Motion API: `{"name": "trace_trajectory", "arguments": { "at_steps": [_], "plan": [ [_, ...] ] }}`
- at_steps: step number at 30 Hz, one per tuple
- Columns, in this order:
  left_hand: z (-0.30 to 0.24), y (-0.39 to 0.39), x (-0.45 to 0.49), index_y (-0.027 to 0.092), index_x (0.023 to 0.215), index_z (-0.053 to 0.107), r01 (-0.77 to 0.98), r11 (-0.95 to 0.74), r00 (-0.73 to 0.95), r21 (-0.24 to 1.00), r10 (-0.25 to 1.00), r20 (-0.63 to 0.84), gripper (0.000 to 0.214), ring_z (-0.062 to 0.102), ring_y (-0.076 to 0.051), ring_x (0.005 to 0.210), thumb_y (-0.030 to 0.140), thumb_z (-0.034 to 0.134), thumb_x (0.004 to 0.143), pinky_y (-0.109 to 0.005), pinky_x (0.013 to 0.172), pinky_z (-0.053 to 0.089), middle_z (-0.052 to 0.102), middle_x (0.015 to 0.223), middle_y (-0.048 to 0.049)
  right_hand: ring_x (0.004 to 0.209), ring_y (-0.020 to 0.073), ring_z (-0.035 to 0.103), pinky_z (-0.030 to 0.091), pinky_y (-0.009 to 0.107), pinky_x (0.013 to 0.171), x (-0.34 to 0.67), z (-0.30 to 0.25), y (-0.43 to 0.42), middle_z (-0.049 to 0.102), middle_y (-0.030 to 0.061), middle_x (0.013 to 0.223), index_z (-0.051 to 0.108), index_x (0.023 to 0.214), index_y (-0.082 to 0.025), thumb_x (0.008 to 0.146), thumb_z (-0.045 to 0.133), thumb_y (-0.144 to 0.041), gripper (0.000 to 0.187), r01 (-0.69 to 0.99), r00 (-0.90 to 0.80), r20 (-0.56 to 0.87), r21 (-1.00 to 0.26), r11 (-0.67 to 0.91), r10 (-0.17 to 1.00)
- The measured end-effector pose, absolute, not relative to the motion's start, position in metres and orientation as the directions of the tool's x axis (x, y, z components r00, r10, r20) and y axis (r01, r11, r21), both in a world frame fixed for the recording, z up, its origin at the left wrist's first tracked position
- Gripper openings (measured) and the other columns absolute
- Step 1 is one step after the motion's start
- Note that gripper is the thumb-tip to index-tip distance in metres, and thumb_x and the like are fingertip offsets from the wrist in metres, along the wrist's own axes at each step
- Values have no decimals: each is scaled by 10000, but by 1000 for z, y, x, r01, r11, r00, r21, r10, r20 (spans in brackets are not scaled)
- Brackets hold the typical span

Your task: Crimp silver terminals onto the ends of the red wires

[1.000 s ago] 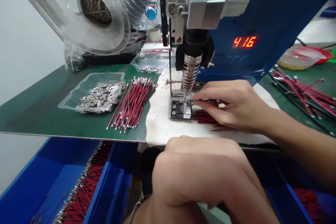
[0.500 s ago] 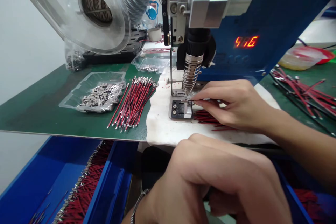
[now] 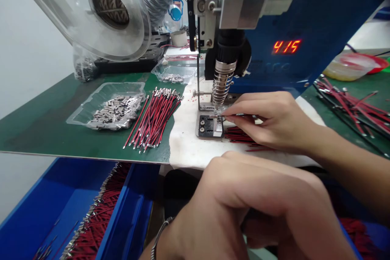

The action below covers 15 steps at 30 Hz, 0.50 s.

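Observation:
My right hand [image 3: 271, 120] pinches a thin wire between thumb and forefinger. The wire's end lies over the small black fixture [image 3: 202, 128] beneath the spring-wrapped tip [image 3: 224, 85] of a blue bench machine [image 3: 274, 16]. Under that hand lies a bundle of red and black wires [image 3: 239, 135]. Close to the camera, in front of the table edge, my left hand [image 3: 262, 195] is closed with its fingers curled under; what it may hold is hidden. A bracelet [image 3: 161, 233] circles the left wrist.
On the green table [image 3: 39, 118], a clear tray [image 3: 81, 115] of small metal connectors stands beside a pile of red and black wires [image 3: 157, 120]. More wires [image 3: 359, 109] lie at right. A blue bin [image 3: 61, 195] of wires sits below. A transparent extraction hood [image 3: 73, 20] hangs at upper left.
The red display reads 415, where it showed about 416 before. My left hand has shifted slightly to the right; my right hand stays at the fixture. The view has moved a little.

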<state>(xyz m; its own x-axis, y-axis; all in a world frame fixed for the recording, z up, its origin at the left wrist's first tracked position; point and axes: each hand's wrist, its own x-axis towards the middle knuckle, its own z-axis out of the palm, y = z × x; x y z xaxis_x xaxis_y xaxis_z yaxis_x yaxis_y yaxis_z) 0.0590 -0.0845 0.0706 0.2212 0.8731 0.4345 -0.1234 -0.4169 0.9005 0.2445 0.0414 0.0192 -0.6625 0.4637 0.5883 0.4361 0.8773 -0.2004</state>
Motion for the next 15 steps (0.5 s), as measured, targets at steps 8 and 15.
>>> {"name": "trace_trajectory", "arguments": {
  "at_steps": [8,15],
  "plan": [
    [43,-71,57,218,510,402,-301,-219,372,928,869,325,728,485,-92,419,668,719,986,-207,400,399,405,513,17,800,220,789,593,324,699,244,19,41,838,53,955,823,1029,-242,1013,643,-112,223,446,-655,589,-204,871,474],
    [21,-32,43,207,660,545,-449,-343,-62,825,933,354,547,290,-68,433,542,710,1059,-210,343,227,403,590,31,810,233,797,604,350,678,244,20,41,842,49,952,821,1029,-275,1024,618,-145,240,461,-655,566,-225,859,500]
  ]
}}
